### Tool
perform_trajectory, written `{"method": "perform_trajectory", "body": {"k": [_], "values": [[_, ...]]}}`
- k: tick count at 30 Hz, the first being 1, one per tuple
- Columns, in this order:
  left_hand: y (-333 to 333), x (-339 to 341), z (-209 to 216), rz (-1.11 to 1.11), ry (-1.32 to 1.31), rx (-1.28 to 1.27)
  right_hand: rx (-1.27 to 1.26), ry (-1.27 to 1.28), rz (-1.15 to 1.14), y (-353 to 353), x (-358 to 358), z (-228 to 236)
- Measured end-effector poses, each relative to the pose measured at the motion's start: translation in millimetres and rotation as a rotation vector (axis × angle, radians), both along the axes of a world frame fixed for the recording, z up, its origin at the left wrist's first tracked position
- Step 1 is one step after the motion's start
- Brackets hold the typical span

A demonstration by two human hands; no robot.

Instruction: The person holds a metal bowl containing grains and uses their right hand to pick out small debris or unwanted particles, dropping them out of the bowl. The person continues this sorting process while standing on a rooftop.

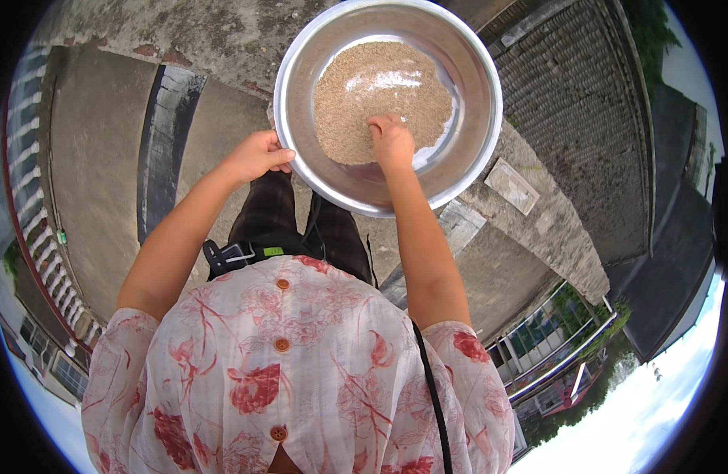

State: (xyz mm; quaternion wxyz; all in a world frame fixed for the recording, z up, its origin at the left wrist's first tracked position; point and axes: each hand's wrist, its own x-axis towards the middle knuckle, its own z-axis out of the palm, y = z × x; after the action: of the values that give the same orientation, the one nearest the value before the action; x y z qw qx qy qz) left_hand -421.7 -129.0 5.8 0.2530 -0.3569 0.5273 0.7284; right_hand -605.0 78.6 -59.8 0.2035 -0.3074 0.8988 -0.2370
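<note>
In the head view, we look down at a wide metal basin [479, 110] in the upper middle of the frame, and tan grain [356, 91] lies across its floor in a loose layer. A bare, shiny strip of the floor shows along the right of the layer. Our left hand [256, 156] is at the left side of the rim, thumb and fingers closed narrowly on the edge. Our right hand [392, 142] is inside the basin, over the lower middle of the grain, with the fingers drawn close together at its surface; we cannot tell whether anything is pinched between them.

What bears the basin from below is hidden. A rough concrete ledge [182, 35] runs across the upper left and comes out again on the right side, with a tiled roof [573, 118] beyond it at the upper right.

As we judge it, the basin is the main worry: only one hand grips it, at one side, so a hard push from the right hand or a slip of the left could tip it and slide the grain toward the low edge. A brisk sweep of the fingers could flick grain over the rim, and a gust could scatter light pieces, since we appear to be outdoors.
</note>
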Motion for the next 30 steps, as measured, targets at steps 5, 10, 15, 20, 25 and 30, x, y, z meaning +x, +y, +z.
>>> {"method": "perform_trajectory", "body": {"k": [5, 10, 15, 20, 25, 30], "values": [[-0.3, 1.3, -1.0, -0.012, -0.003, -0.011, 0.099, 0.033, 0.135, -3.3, -5.5, 3.4], [0.5, -0.4, 1.1, 0.011, -0.001, 0.001, 0.212, 0.099, 0.283, -2.0, -8.5, -3.9], [-0.7, 0.0, 0.3, -0.022, -0.005, -0.023, 0.012, -0.458, -0.127, 8.5, -9.3, 1.0], [-0.3, 0.8, -0.9, -0.020, -0.008, -0.020, -0.509, -1.307, -0.553, 18.3, -6.3, 21.8], [-0.5, 0.7, -1.9, -0.019, 0.011, -0.012, -0.639, -1.412, -0.574, 17.6, -6.9, 35.1], [-0.2, 0.7, -1.9, -0.015, 0.004, -0.012, -0.643, -1.404, -0.564, 14.6, -8.7, 45.6]]}}
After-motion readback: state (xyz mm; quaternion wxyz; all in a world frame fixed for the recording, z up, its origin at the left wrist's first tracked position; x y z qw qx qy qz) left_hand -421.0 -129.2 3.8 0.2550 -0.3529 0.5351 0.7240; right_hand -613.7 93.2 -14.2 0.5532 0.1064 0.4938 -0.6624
